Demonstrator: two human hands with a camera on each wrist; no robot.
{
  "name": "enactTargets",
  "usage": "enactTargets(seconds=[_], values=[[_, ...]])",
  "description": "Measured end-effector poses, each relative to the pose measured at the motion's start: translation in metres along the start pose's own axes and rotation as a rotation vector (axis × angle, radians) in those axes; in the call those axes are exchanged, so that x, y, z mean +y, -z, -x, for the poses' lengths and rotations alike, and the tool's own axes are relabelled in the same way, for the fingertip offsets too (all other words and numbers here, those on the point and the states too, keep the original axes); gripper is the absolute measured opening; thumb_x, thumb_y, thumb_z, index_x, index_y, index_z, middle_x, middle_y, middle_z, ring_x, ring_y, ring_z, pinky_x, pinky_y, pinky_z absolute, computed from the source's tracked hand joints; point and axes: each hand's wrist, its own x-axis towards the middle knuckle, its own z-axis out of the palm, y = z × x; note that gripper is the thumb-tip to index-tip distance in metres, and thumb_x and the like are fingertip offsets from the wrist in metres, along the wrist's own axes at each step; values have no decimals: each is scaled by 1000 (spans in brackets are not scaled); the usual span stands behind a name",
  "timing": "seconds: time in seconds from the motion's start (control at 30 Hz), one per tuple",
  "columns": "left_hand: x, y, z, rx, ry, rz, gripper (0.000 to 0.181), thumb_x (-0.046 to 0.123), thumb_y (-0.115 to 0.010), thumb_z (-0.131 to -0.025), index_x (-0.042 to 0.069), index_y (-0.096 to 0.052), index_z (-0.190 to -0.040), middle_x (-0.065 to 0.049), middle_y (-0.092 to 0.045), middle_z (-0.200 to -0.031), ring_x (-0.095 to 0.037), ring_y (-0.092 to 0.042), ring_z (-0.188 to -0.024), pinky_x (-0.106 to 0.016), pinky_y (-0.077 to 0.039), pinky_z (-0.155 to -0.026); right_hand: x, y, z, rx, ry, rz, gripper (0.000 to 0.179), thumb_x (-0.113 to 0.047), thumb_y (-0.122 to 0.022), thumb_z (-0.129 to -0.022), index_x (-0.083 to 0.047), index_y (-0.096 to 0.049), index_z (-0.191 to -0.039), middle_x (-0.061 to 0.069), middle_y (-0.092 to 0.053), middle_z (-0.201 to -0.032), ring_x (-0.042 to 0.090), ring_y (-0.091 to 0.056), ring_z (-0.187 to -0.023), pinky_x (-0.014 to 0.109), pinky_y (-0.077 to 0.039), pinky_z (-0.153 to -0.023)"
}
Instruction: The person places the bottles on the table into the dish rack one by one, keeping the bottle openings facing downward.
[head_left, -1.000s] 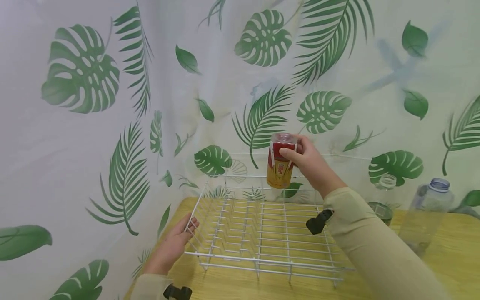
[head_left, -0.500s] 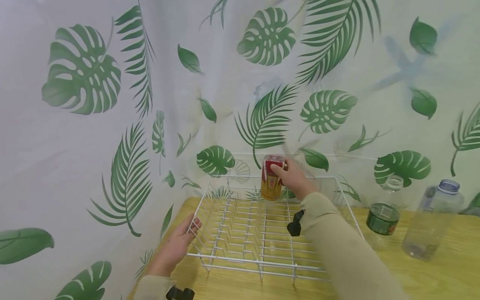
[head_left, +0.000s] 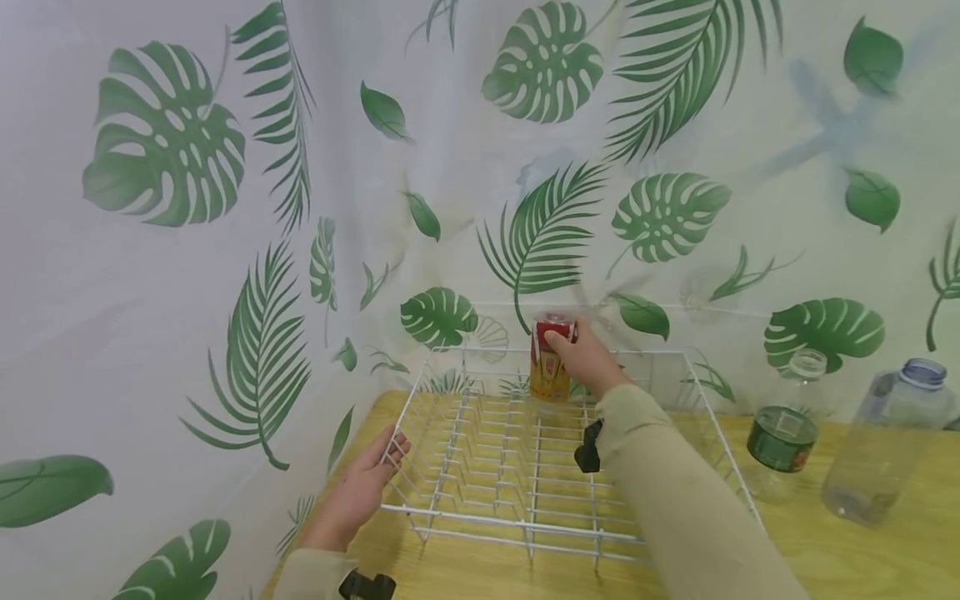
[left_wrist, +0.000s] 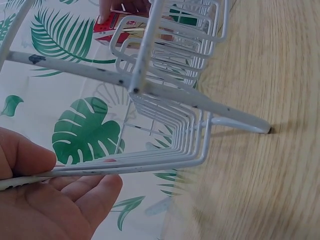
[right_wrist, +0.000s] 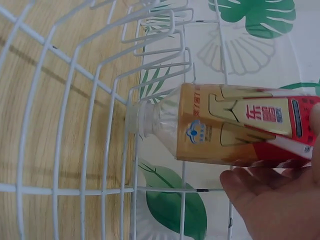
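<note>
My right hand (head_left: 592,360) grips a plastic drink bottle (head_left: 550,379) with a red and gold label near its base. The bottle is upside down over the back of a white wire dish rack (head_left: 495,518). In the right wrist view the bottle's clear neck (right_wrist: 159,120) reaches the rack's wires; whether its mouth rests on them I cannot tell. On the rack's left side, my left hand (head_left: 360,492) holds the rim. The left wrist view shows the thumb (left_wrist: 30,155) above a wire and the fingers below it.
Right of the rack stand a clear bottle with a green label (head_left: 782,439) and a larger clear bottle (head_left: 873,450). Both are on the wooden table (head_left: 825,550). A leaf-patterned sheet (head_left: 465,208) hangs close behind and to the left.
My right hand has lowered the upside-down bottle and moved it slightly left into the back of the rack. My left hand stays on the rack's left rim.
</note>
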Motion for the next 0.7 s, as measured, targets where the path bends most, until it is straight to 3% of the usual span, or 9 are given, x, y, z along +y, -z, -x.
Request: enactTargets(seconds=[0.1, 0.33, 0.53, 0.7], values=[[1, -2, 0, -3, -16, 6, 59, 4, -35, -106, -1, -13, -161, -27, -33, -157, -41, -31, -145, -56, -22, -118, -2, 0, 2, 0, -14, 49, 79, -54, -43, -105, -7, -13, -161, 25, -36, -156, 44, -34, -142, 61, -31, -113], [3, -4, 2, 4, -17, -1, 59, 0, -35, -104, -4, -14, -160, -29, -35, -156, -43, -34, -143, -57, -24, -118, -4, 9, 12, -8, -25, 87, 88, -55, -40, -105, -4, 4, -162, 28, -17, -163, 45, -20, -149, 59, -23, -118], [4, -4, 1, 4, -8, -6, 60, 0, -34, -104, -3, -14, -160, -28, -35, -156, -43, -35, -142, -58, -26, -117, -17, 25, 22, 19, 38, 42, 85, -56, -43, -104, -8, -5, -163, 27, -23, -162, 44, -25, -147, 60, -25, -116], [2, -3, 1, 7, -7, 1, 59, 1, -35, -104, -2, -16, -160, -27, -34, -157, -41, -33, -144, -55, -25, -118, -28, 39, 32, -26, 61, 25, 89, -63, -43, -101, -14, -6, -164, 22, -22, -164, 43, -24, -148, 62, -26, -115]])
